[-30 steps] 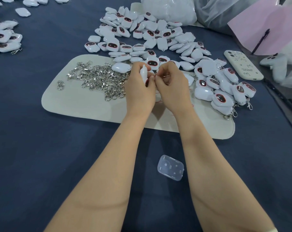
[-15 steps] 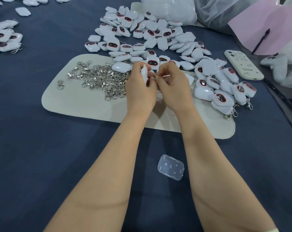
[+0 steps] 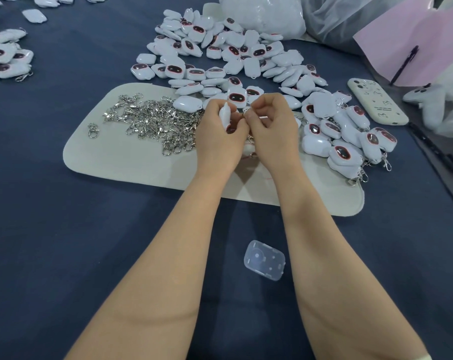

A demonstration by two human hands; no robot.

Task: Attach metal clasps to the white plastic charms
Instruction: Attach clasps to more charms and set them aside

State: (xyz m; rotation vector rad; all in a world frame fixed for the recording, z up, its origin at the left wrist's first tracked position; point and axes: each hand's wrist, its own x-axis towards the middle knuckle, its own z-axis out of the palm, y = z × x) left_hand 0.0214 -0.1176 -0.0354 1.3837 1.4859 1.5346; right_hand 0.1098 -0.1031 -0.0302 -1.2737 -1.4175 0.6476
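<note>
My left hand (image 3: 220,136) grips a white plastic charm (image 3: 224,116) edge-on above the cream mat (image 3: 132,162). My right hand (image 3: 272,128) pinches a small metal clasp (image 3: 246,114) against the charm's top edge; most of the clasp is hidden by my fingers. A heap of loose metal clasps (image 3: 155,120) lies on the mat left of my hands. Many white charms with dark faces (image 3: 220,55) are piled behind. Charms with clasps on them (image 3: 350,146) lie to the right.
A clear plastic case (image 3: 264,259) lies on the dark blue cloth between my forearms. A cream phone (image 3: 376,102) sits at the right, with pink paper (image 3: 422,40) and a pen behind it. More charms (image 3: 4,61) lie far left. White bags (image 3: 267,14) stand at the back.
Both hands stay together over the mat. My right hand's fingers have shifted slightly at the charm's top edge. The piles have not moved.
</note>
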